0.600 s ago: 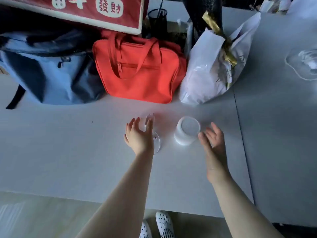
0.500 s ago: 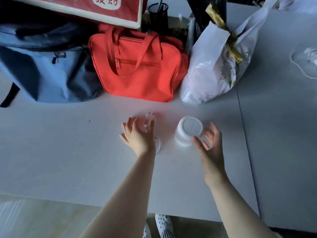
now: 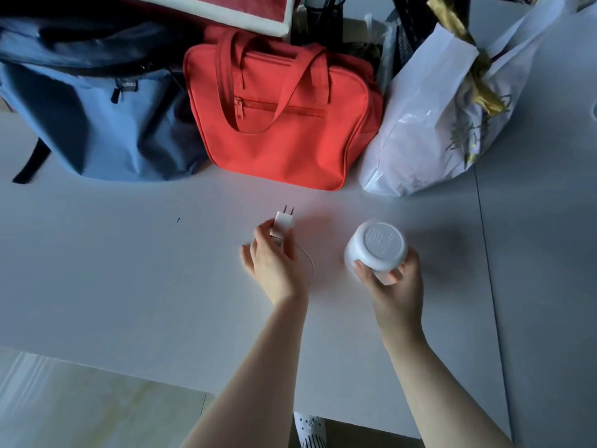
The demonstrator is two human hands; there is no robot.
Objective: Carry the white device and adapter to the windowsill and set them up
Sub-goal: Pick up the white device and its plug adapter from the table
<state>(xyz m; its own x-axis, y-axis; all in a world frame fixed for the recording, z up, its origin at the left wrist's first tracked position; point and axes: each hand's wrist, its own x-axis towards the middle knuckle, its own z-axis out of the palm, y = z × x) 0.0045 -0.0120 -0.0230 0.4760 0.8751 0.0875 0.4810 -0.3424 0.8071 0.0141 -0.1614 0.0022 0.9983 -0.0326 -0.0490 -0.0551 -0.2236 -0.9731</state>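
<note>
Right hand (image 3: 392, 279) clamps the device (image 3: 376, 247), tilted base-up, just off the table (image 3: 129, 286). Left hand (image 3: 274, 263) pinches the adapter (image 3: 283, 224), prongs pointing away toward the red bag (image 3: 277, 114); its cable (image 3: 308, 257) loops back under the hand. Both gripped; lift next, watch cable drag.

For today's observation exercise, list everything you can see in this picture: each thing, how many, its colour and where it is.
table: one, white, under everything
backpack: one, blue, far left
handbag: one, red, far middle
plastic bag: one, white, gold ribbon, far right
sign: one, red and white, top edge
pen holder: one, black mesh, behind the handbag
adapter: one, white, two prongs, thin cable, in left hand
device: one, white, round, in right hand
shoes: white, dark-dotted, bottom edge
left hand: gripping adapter
right hand: gripping device
</note>
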